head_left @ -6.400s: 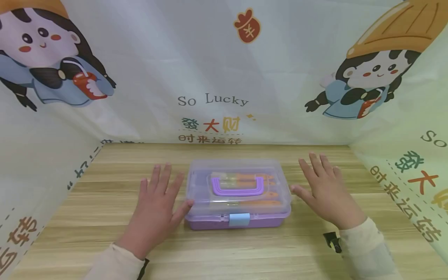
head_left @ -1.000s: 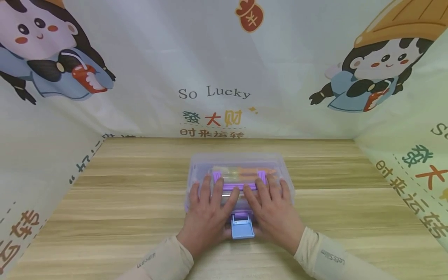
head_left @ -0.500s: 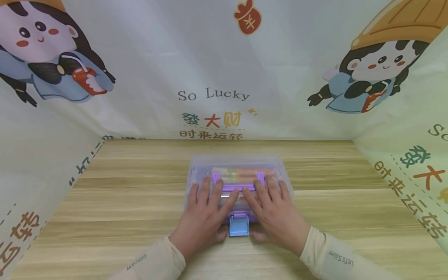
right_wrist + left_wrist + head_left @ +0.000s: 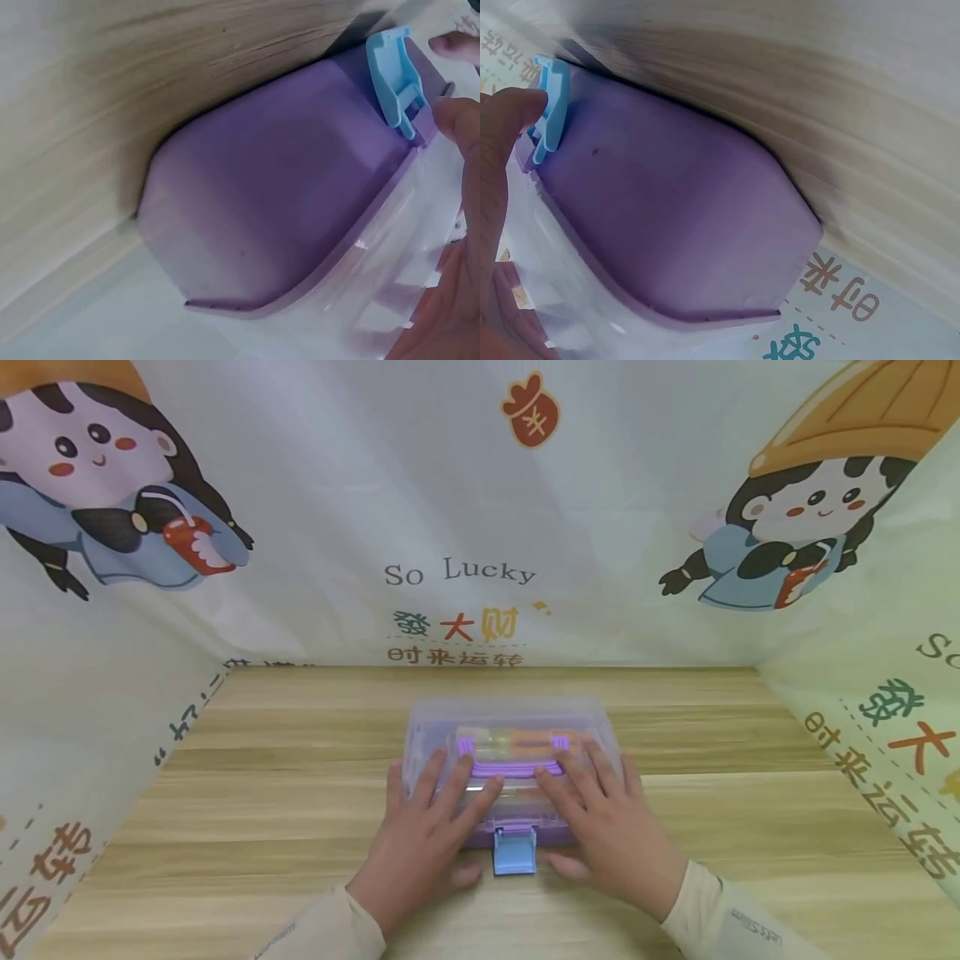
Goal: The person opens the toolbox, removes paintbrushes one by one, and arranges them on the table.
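Box (image 4: 512, 806), purple: set at the middle of the desk (image 4: 225, 827), its clear lid (image 4: 517, 710) down, its handle (image 4: 517, 768) laid forward, its blue latch (image 4: 514, 853) tilted outward at the front. Orange brush-like items (image 4: 532, 740): seen through the lid. Left hand (image 4: 420, 839) and right hand (image 4: 618, 839): spread, fingers extended and rested on the lid, nothing gripped; thumbs (image 4: 467, 877) placed low, either side of the latch. Desk: pale, wood-grained, streaked sideways. Cloth (image 4: 322, 518): white, hung behind and along both sides, printed with cartoon figures (image 4: 112, 539) in orange hats, a red pouch (image 4: 531, 412), "So Lucky" and Chinese characters (image 4: 457, 627).
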`<move>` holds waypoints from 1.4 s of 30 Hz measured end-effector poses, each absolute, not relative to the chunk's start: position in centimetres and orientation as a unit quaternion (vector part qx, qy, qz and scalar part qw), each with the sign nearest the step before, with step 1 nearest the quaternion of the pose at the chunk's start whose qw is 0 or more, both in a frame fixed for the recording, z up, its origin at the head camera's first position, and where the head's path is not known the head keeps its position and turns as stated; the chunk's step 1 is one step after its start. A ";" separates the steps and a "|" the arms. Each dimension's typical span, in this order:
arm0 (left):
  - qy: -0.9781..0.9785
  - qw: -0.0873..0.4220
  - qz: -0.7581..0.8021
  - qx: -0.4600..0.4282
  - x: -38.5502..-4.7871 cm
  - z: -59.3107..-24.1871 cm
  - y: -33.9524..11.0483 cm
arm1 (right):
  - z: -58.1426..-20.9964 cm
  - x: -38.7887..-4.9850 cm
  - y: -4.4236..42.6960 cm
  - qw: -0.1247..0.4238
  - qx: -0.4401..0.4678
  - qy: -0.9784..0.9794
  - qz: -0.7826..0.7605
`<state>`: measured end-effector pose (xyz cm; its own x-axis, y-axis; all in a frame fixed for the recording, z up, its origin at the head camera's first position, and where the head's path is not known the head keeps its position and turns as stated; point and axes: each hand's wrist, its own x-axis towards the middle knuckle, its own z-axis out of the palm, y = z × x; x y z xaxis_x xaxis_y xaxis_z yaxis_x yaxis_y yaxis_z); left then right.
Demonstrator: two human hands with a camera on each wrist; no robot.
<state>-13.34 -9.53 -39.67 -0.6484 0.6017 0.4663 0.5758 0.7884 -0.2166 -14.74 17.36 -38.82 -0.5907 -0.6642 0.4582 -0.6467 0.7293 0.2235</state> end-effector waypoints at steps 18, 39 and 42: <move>-0.902 0.276 0.007 -0.334 -13.3 -39.4 -9.8 | -38.7 -15.0 17.8 0.292 0.360 -0.886 0.025; -0.890 0.346 0.003 -0.297 -16.7 -36.3 -8.9 | -35.7 -17.7 17.1 0.350 0.343 -0.869 0.062; -0.895 0.341 0.004 -0.286 -16.9 -36.1 -9.0 | -35.5 -17.9 16.9 0.344 0.338 -0.874 0.059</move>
<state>-16.92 -8.99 -36.14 -0.6034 0.5153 0.6087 0.5092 0.8363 -0.2032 -17.89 16.91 -35.45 -0.5338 -0.5505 0.6419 -0.6319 0.7641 0.1299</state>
